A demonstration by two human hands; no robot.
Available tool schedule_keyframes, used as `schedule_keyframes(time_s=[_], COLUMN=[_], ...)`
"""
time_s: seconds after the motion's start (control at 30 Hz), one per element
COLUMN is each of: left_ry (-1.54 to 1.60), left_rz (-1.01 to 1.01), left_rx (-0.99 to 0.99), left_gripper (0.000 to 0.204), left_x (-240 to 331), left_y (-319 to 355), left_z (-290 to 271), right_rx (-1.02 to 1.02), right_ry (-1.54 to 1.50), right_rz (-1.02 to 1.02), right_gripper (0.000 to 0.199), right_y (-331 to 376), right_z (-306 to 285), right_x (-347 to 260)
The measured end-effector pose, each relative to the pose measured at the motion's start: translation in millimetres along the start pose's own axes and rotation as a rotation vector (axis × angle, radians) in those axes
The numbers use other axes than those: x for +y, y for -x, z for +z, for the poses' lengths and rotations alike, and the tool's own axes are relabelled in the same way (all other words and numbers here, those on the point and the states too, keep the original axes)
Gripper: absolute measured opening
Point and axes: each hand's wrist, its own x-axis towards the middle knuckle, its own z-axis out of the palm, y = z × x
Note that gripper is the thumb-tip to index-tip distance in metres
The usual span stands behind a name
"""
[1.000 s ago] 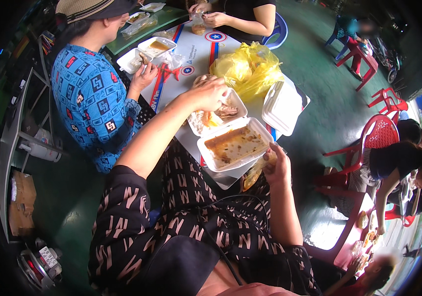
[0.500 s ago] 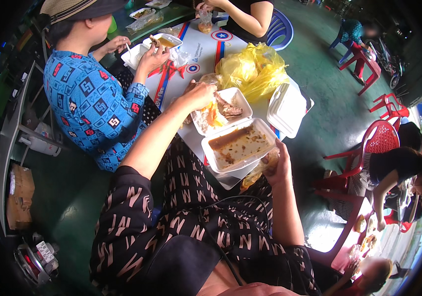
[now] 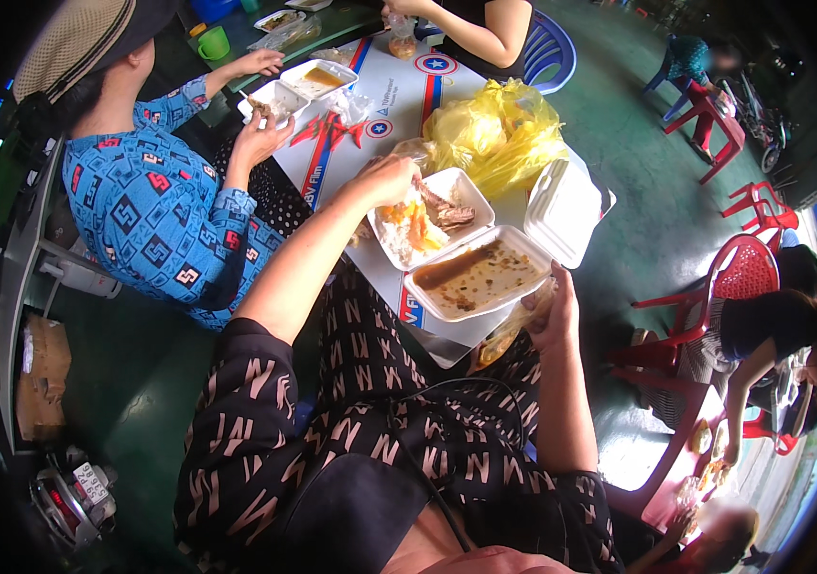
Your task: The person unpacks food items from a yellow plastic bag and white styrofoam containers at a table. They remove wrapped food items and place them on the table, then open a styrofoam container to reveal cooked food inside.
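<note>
My left hand [image 3: 384, 178] reaches over the far white foam box [image 3: 430, 220], fingers closed at the rice, vegetables and meat in it; whether it pinches food or a utensil I cannot tell. Right beside it, nearer me, lies a second foam tray [image 3: 478, 275] of brown sauce with an open lid [image 3: 559, 210]. My right hand [image 3: 550, 310] is closed on a clear plastic bag [image 3: 508, 330] at the table's near edge, just below that tray.
A yellow plastic bag [image 3: 496, 134] lies behind the boxes on the white table [image 3: 362, 124]. A person in a blue patterned shirt [image 3: 155, 210] sits to my left, eating from small foam boxes [image 3: 298, 88]. Another person sits across. Red plastic chairs [image 3: 738, 277] stand on my right.
The view has shifted slightly. My left hand stays at the far box. The person on my left has lowered a hand toward their own boxes.
</note>
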Motion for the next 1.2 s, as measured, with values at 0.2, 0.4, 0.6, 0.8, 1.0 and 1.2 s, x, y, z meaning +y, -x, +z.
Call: schedule_keyframes(time_s=[0.2,0.4,0.6,0.8,1.0,1.2], left_ry=[0.045,0.049,0.067,0.108,0.134,0.158], left_rz=[-0.035,-0.055,-0.045,-0.056,-0.064,-0.043], left_rx=[-0.02,-0.017,-0.019,-0.04,-0.01,-0.003], left_gripper=[0.025,0.024,0.023,0.023,0.031,0.023], left_x=[-3,-2,-3,-1,-4,-15], left_y=[0,-1,0,3,-1,-7], left_z=[1,3,2,0,3,11], right_rx=[0.047,0.056,0.082,0.092,0.07,0.115], right_ry=[-0.012,-0.006,0.026,0.069,0.132,0.248], right_rz=[-0.022,-0.021,-0.035,-0.034,-0.048,-0.069], right_gripper=[0.034,0.031,0.03,0.031,0.034,0.04], right_y=[-9,-10,-14,-19,-25,-15], right_z=[-1,-4,1,4,8,27], right_x=[-7,-12,-20,-24,-28,-38])
